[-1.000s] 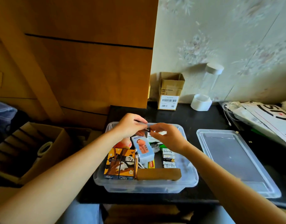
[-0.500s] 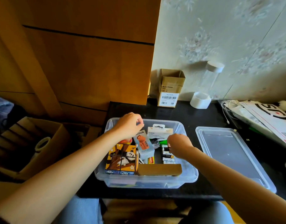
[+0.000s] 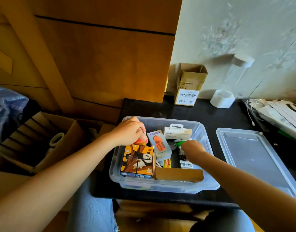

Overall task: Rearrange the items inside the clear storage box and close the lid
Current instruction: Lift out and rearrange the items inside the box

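your left hand [image 3: 129, 132] curls over a pink item; right hand [image 3: 192, 147] reaches into the clear storage box [image 3: 209, 186] on the bench, grip unclear. the lid [image 3: 254, 158] beside it looks light and flexible; hold its edges.

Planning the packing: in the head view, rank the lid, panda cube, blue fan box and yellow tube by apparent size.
1. lid, by far the largest
2. panda cube
3. blue fan box, partly hidden behind the cube, so unsure
4. yellow tube, smallest; only part of it shows
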`<state>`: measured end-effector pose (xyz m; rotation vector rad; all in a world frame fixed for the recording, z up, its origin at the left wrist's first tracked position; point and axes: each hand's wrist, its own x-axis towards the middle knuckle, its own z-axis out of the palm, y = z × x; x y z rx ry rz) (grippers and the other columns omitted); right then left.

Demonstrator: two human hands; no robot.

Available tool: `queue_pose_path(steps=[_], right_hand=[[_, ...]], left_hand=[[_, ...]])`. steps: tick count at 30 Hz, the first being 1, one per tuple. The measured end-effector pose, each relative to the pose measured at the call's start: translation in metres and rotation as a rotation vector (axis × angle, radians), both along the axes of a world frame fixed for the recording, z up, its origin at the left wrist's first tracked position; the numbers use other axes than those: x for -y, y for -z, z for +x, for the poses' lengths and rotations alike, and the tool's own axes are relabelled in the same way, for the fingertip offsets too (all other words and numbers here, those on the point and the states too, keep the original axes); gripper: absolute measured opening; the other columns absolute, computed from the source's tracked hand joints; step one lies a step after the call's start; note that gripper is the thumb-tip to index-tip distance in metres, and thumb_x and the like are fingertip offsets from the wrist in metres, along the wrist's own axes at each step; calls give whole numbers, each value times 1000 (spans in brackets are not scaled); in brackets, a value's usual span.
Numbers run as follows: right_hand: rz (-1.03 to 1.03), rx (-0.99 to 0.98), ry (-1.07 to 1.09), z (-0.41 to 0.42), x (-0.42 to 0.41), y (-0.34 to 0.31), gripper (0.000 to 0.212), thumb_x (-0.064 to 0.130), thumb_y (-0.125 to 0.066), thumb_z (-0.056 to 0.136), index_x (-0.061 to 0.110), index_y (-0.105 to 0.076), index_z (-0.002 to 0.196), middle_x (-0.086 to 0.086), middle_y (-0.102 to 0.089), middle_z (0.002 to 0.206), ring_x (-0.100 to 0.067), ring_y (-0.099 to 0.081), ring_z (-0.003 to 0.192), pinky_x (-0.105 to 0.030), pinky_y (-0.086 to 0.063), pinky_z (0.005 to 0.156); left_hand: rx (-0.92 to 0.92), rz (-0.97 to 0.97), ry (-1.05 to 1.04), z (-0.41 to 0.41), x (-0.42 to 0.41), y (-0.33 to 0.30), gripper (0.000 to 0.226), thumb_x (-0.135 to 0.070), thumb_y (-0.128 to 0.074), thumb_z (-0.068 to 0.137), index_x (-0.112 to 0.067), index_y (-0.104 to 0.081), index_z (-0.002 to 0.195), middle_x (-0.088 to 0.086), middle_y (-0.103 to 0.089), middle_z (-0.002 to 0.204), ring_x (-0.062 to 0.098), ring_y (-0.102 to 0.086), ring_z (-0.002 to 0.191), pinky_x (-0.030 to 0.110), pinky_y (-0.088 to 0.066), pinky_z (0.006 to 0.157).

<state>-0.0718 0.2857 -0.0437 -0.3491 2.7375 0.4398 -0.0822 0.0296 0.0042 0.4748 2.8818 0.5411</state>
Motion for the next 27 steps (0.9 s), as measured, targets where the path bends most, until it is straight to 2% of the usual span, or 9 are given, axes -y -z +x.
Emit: queue_pose_path(steps=[6,9,16,21,24,27], right_hand=[[-48,14,40,0,0,5,24,9,-52,93,7,-57,116,-10,-63,110,-21,-62,98,-25,-48,78],[-57,12,63,1,1,6,22,6,-52,92,6,-59,113,-10,-64,109,-22,-62,97,-25,-48,77],[-106,15,106,3,2,5,25,8,-52,93,6,-57,118,-10,-63,110,-21,-62,96,-24,-48,77],[-152,41,109,4,2,0,23,10,-52,93,7,-59,115,-10,-64,107,-21,-62,95,-24,-49,78],[-310,45,128,0,5,-9,22,18,-49,94,8,-65,106,-9,-65,99,-19,-61,85,-24,-51,75],[-582,66,160,-1,16,-19,24,21,-50,96,8,-62,113,-9,-66,105,-21,-65,89,-27,-55,81]], left_hand=[[49,26,20,1,5,2,28,-34,-55,91,-28,-59,117,0,-43,131,18,-38,121,32,-41,93],[82,5,28,0,3,1,33,-36,-59,88,-28,-57,120,1,-44,130,18,-41,117,29,-40,86],[122,-66,19,-3,-3,-2,40,-39,-60,86,-28,-53,124,1,-45,128,16,-45,110,24,-36,74],[163,-141,-1,-5,-6,-4,46,-43,-60,86,-27,-47,128,2,-48,120,14,-46,96,22,-35,61],[185,-182,11,-7,-10,-3,49,-43,-58,88,-26,-42,131,4,-55,119,13,-50,87,21,-36,56],[216,-178,-8,-9,-15,-1,59,-43,-56,90,-25,-32,141,5,-55,127,14,-53,91,19,-36,55]])
